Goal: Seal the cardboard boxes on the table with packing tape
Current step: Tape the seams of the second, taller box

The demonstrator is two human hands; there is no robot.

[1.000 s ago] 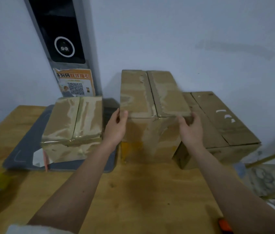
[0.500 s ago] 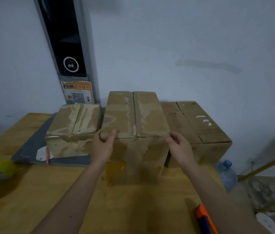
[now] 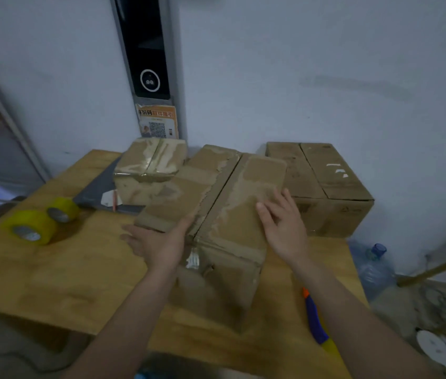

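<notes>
While the middle box (image 3: 216, 214) sat near the table's (image 3: 52, 269) front edge, the flat right hand (image 3: 284, 225) and open left hand (image 3: 156, 242) needed its flaps level and closed before taping.

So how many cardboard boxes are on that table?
3. The middle box is nearest, under both hands. The left box sits behind it on a grey mat. The right box stands by the wall. None looks hidden.
</notes>
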